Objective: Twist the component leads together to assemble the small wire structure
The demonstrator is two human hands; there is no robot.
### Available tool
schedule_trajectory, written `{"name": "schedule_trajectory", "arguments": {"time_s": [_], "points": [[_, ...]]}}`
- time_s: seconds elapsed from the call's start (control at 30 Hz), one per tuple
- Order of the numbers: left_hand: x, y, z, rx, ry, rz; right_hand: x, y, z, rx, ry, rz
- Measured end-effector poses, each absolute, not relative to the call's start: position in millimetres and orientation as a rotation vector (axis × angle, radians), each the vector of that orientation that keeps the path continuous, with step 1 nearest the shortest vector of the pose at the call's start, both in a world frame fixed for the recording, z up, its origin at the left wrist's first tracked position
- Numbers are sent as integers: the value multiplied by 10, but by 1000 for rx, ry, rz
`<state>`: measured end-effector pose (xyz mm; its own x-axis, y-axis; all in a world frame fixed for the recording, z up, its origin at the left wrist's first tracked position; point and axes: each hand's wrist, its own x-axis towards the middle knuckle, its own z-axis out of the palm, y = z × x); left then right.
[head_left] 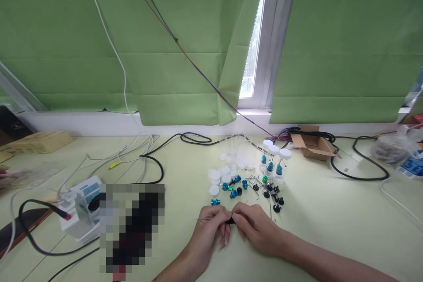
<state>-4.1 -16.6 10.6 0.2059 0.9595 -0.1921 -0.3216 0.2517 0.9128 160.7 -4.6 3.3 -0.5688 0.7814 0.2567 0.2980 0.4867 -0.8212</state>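
My left hand (211, 228) and my right hand (256, 229) meet low in the head view, both with fingers closed. Pinched between their fingertips is a small black part (231, 220), mostly covered by the fingers. A thin metal rod (202, 219) sticks out to the left from my left hand; its other end is hidden. Just beyond the hands lie blue metal fittings (215, 202), a green fitting (230, 188) and white round caps (214, 191). Several black knob-like pieces (276, 208) and thin metal rods (254, 179) are scattered beyond my right hand.
Clear tubes (243, 154) stand behind the parts. To their right are white-capped tubes (279, 165) holding blue fittings. An open cardboard box (313, 147), black cables (161, 172) and a white power strip (81, 211) also lie on the table. A blurred-out patch covers something at left.
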Motion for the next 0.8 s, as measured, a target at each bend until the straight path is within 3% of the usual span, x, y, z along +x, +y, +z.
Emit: {"name": "schedule_trajectory", "arguments": {"time_s": [0.8], "points": [[-23, -182, 129, 864, 944, 1038, 1607, -45, 41, -878, -2165, 911]]}}
